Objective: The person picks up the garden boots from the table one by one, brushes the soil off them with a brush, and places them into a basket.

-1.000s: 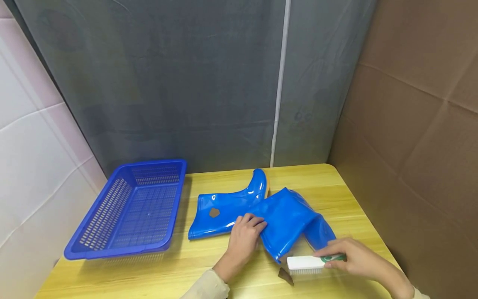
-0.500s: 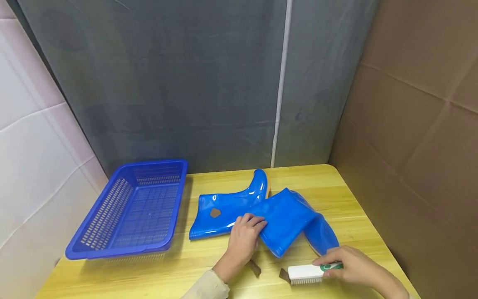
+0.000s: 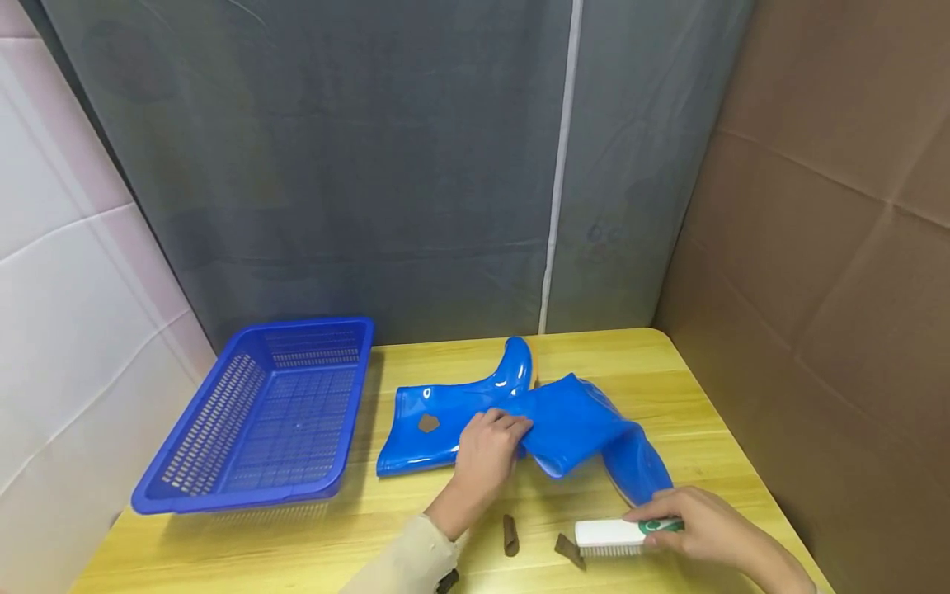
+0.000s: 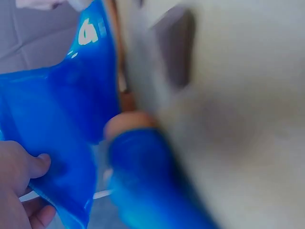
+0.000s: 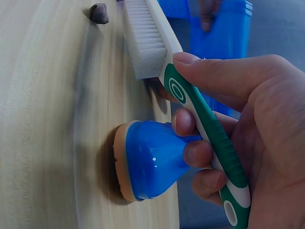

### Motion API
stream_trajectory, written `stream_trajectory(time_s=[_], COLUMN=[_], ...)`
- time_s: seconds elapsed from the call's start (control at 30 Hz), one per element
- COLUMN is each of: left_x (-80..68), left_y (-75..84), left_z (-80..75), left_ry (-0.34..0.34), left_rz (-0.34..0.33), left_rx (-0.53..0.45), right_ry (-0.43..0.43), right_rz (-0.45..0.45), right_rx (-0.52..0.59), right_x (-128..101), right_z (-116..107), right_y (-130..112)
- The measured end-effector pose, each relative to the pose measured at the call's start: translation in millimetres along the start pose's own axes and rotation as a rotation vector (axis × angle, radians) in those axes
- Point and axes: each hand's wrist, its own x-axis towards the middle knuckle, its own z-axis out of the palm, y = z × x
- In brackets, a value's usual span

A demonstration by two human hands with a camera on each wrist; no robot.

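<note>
My left hand (image 3: 486, 450) grips the shaft of a blue rubber rain boot (image 3: 571, 417), which bends at the ankle toward the right. In the left wrist view, thumb and fingers (image 4: 42, 164) pinch its edge. A second blue rain boot (image 3: 453, 412) lies behind, toe pointing up, with a brown patch (image 3: 428, 423) on its shaft. My right hand (image 3: 708, 528) holds a white-and-green scrubbing brush (image 3: 609, 535), white bristles down, beside a curled brown piece (image 3: 570, 551). Nearby lies a brown roll (image 3: 510, 535). The right wrist view shows the boot's toe (image 5: 155, 157) and tan sole (image 5: 125, 162).
A blue plastic basket (image 3: 297, 421) with slotted sides stands on the left of the yellow wood-grain table (image 3: 416, 536). Another dark piece (image 3: 448, 582) shows by the left sleeve. A grey wall (image 3: 334, 165) closes off the back, a brown one (image 3: 831, 247) the right side.
The held boot's opening has lifted away from the table's front. The brown roll, out of sight at first, now lies in the open beside my left forearm. The brush has shifted slightly nearer the front.
</note>
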Motion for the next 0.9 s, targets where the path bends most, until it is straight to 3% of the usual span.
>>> stream_trajectory(time_s=[0.13, 0.27, 0.47, 0.6, 0.77, 0.9], left_x=[43.2, 79.2, 105.6, 132.0, 159.4, 169.2], left_y=[-4.6, -5.2, -6.4, -9.5, -13.3, -11.4], left_z=[-15.8, -27.2, -28.9, -28.3, -27.0, -22.9], left_ry=[0.03, 0.017, -0.008, -0.025, -0.15, -0.228], left_rz=[0.065, 0.133, 0.157, 0.184, 0.25, 0.247], left_rx=[0.052, 0.109, 0.132, 0.162, 0.083, 0.009], right_ry=[0.023, 0.05, 0.054, 0.084, 0.105, 0.106], right_rz=[-0.005, -0.003, 0.01, 0.018, -0.001, -0.005], right_rx=[-0.012, -0.027, -0.015, -0.04, -0.012, 0.012], right_x=[-1.3, -2.3, -3.6, -4.1, -4.7, -5.5], right_z=[-3.3, -3.8, -2.7, -3.3, -4.6, -5.9], right_y=[-0.2, -0.5, -1.3, -1.7, -2.4, -3.1])
